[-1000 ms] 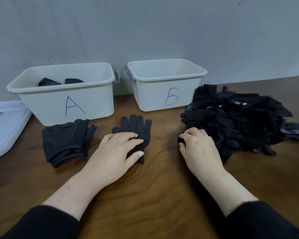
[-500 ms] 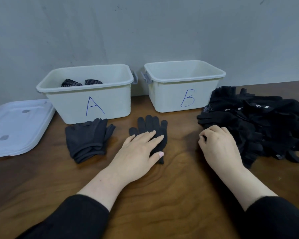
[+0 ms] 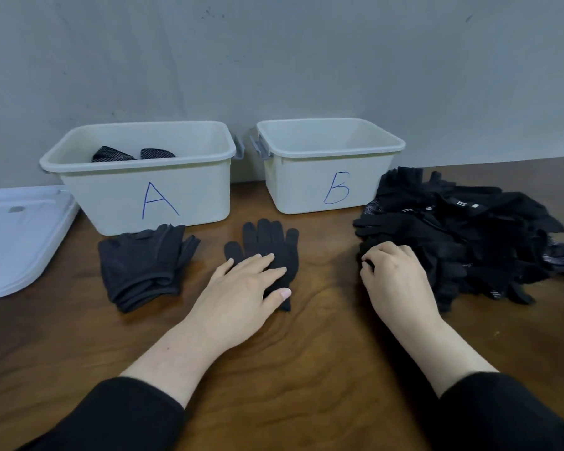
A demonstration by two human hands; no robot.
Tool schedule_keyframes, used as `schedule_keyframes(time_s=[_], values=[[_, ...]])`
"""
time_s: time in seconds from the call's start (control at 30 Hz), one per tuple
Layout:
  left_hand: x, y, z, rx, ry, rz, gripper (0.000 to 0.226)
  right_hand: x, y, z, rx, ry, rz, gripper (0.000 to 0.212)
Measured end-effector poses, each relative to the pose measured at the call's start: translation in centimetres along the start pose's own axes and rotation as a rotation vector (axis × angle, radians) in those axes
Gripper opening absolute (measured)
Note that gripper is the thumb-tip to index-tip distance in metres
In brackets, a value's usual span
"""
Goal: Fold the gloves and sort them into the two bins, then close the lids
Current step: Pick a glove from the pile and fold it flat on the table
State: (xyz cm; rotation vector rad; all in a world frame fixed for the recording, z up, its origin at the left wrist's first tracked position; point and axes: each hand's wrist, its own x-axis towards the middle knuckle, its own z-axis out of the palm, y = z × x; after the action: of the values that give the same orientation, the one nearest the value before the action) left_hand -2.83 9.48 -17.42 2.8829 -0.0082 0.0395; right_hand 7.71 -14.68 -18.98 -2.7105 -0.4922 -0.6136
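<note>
Wooden table (image 3: 323,369): left hand (image 3: 241,288) lies flat on a glove (image 3: 267,249); right hand (image 3: 394,275) pinches the glove pile (image 3: 463,242) edge.

Black glove (image 3: 272,245) flat between bins (image 3: 150,196) – lids off

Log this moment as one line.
left hand flat on spread glove | right hand gripping glove pile | bins open
</note>
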Motion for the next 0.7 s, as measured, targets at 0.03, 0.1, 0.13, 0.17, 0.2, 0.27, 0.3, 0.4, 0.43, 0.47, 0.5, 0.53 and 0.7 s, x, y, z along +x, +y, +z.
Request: schedule_keyframes(time_s=[0.03, 0.1, 0.13, 0.17, 0.2, 0.27, 0.3, 0.4, 0.43, 0.47, 0.5, 0.53, 0.7], values=[[0.0, 0.0, 0.0, -0.002, 0.0, -0.001, 0.056, -0.1, 0.0, 0.0, 0.008, 0.006, -0.035, 0.012], [-0.1, 0.0, 0.0, -0.008, 0.0, -0.007, 0.056, -0.4, -0.2, -0.1, 0.044, 0.055, -0.111, 0.01], [-0.1, 0.0, 0.0, -0.01, 0.001, -0.011, 0.056, -0.6, -0.4, -0.3, 0.066, 0.091, -0.154, 0.011], [-0.1, 0.0, 0.0, -0.01, 0.002, -0.017, 0.056, -0.7, -0.7, -0.6, 0.085, 0.124, -0.195, 0.013], [-0.1, 0.0, 0.0, -0.011, 0.003, -0.023, 0.056, -0.9, -1.0, -1.1, 0.103, 0.147, -0.234, 0.016], [-0.2, 0.1, 0.0, -0.019, 0.004, -0.035, 0.056, -1.3, -1.5, -1.9, 0.139, 0.163, -0.311, 0.02], [-0.2, 0.1, 0.0, -0.024, 0.003, -0.039, 0.056, -1.6, -1.7, -2.2, 0.164, 0.154, -0.337, 0.023], [-0.3, 0.0, 0.0, -0.037, 0.013, -0.036, 0.056, -2.4, -1.7, -2.6, 0.3, 0.081, -0.277, 0.029], [-0.4, -0.2, 0.0, -0.042, 0.022, -0.033, 0.056, -2.3, -1.6, -2.9, 0.359, 0.072, -0.225, 0.03], [-0.4, -0.3, 0.0, -0.05, 0.038, -0.032, 0.056, -2.1, -1.5, -3.2, 0.406, 0.076, -0.186, 0.03], [-0.4, -0.3, -0.1, -0.063, 0.065, -0.032, 0.055, -1.9, -1.5, -3.5, 0.426, 0.08, -0.172, 0.03], [-0.3, -0.3, -0.3, -0.079, 0.11, -0.029, 0.054, -1.8, -1.4, -3.6, 0.424, 0.076, -0.182, 0.03], [-0.3, 2.9, -1.2, -0.091, 0.265, 0.096, 0.05, -2.3, -1.5, -3.4, 0.437, -0.002, -0.256, 0.02]])
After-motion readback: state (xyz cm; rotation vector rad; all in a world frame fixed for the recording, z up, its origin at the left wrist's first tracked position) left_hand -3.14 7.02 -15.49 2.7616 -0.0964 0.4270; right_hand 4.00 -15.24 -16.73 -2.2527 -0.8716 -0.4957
